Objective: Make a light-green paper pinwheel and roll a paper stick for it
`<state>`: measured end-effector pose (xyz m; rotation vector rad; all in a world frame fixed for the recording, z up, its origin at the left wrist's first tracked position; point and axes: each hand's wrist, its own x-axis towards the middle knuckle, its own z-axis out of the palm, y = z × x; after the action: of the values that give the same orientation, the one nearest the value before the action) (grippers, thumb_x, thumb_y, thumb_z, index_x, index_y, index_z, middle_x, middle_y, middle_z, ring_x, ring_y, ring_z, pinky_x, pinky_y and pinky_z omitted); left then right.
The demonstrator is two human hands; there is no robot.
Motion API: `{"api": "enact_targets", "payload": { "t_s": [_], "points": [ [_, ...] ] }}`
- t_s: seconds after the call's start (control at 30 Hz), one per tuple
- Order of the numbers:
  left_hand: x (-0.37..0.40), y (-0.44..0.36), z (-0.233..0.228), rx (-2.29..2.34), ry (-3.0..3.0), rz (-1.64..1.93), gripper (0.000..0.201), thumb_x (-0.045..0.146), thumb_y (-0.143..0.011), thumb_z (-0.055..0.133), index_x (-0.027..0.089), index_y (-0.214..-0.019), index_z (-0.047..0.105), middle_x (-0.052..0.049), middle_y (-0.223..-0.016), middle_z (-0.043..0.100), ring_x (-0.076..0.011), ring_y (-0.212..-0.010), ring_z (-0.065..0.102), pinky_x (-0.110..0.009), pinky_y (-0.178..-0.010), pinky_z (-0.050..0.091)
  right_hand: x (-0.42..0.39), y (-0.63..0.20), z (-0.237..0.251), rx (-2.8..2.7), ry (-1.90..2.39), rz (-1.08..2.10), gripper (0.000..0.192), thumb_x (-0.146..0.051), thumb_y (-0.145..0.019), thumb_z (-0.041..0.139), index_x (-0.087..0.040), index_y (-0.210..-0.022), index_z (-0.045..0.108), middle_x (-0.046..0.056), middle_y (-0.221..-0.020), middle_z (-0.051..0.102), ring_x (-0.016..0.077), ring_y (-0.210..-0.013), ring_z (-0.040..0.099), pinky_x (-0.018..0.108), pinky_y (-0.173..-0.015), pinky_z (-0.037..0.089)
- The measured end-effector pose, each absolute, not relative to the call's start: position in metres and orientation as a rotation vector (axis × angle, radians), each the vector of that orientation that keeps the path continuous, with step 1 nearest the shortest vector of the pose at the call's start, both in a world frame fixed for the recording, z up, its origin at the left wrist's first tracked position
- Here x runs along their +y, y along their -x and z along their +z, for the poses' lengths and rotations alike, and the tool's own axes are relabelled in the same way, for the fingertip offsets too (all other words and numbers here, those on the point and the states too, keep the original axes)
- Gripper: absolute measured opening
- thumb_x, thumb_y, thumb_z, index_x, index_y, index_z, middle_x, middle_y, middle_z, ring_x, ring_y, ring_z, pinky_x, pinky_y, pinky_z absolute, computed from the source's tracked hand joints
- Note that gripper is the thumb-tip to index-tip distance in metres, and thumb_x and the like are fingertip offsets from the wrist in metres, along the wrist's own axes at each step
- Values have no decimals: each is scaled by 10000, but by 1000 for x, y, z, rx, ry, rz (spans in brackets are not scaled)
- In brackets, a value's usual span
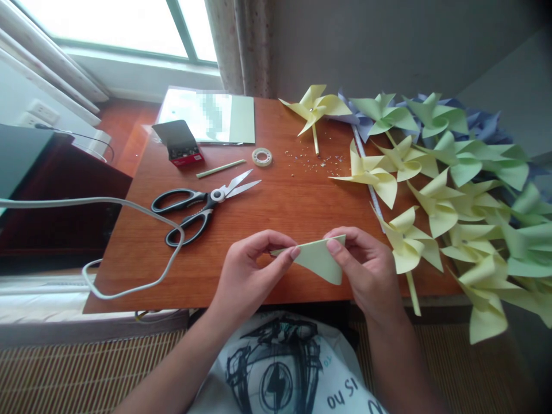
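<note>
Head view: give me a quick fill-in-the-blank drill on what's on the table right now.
1. Both hands, left hand and right hand, pinch a folded piece of ____ paper.
2. The black-handled ____ lie open on the table, left of the hands.
3. The tape roll lies ____ of the red box.
4. The finished pinwheels are piled on the table's ____ side.

Missing words: green; scissors; right; right

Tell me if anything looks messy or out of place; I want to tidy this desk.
Small bits lie scattered on the table near the tape roll. A white cable loops across the scissors' handle. The hands hold folded paper.
</note>
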<state>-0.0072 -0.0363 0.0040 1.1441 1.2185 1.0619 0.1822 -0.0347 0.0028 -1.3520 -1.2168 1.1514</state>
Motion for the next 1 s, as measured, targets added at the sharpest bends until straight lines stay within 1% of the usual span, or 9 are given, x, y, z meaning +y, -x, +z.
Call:
{"api": "enact_targets", "payload": {
  "t_s": [0.23, 0.4, 0.6, 0.77, 0.9, 1.0],
  "points": [
    [-37, 9, 2, 1214, -1162, 1046, 76, 258, -859, 769, 193, -829, 742, -9, -800, 735, -148, -756, 672, -228, -720, 523, -35, -181, 4, -1210, 1321, 1164, 67, -269, -882, 723, -230, -831, 740, 1, -776, 728, 143, -676, 658, 209, -588, 532],
    [-34, 11, 5, 1196, -1234, 1005, 81, 254, -877, 741, 191, -829, 722, -2, -783, 715, -142, -746, 647, -234, -721, 509, -35, -179, 7, -1234, 1360, 1156, 84, -288, -875, 718, -221, -825, 726, 6, -784, 721, 159, -699, 667, 238, -622, 538],
    [-24, 15, 15, 1143, -1447, 846, 91, 247, -907, 692, 174, -866, 728, -10, -792, 708, -143, -741, 628, -242, -716, 489, -35, -179, 13, -1337, 1379, 1152, 77, -255, -894, 691, -224, -827, 712, 1, -801, 708, 162, -726, 652, 267, -677, 516],
    [-18, 12, 19, 1110, -1584, 803, 116, 218, -909, 685, 164, -815, 729, 4, -732, 694, -116, -676, 603, -218, -666, 463, -32, -182, 19, -1527, 1353, 1166, 74, -209, -906, 670, -210, -844, 711, 11, -815, 716, 174, -778, 663, 291, -747, 520],
    [-19, 11, 16, 1160, -1579, 838, 131, 214, -904, 689, 168, -787, 723, 8, -707, 692, -113, -656, 604, -215, -652, 462, -31, -185, 17, -1465, 1350, 1197, 81, -253, -931, 664, -214, -894, 725, 19, -867, 739, 177, -796, 689, 282, -723, 538],
    [-19, 10, 15, 1182, -1574, 836, 133, 225, -902, 692, 169, -786, 726, 3, -708, 696, -119, -657, 611, -219, -651, 466, -31, -187, 14, -1424, 1387, 1125, 98, -265, -931, 680, -219, -865, 737, 13, -837, 747, 167, -753, 692, 273, -704, 542]
  ]
}}
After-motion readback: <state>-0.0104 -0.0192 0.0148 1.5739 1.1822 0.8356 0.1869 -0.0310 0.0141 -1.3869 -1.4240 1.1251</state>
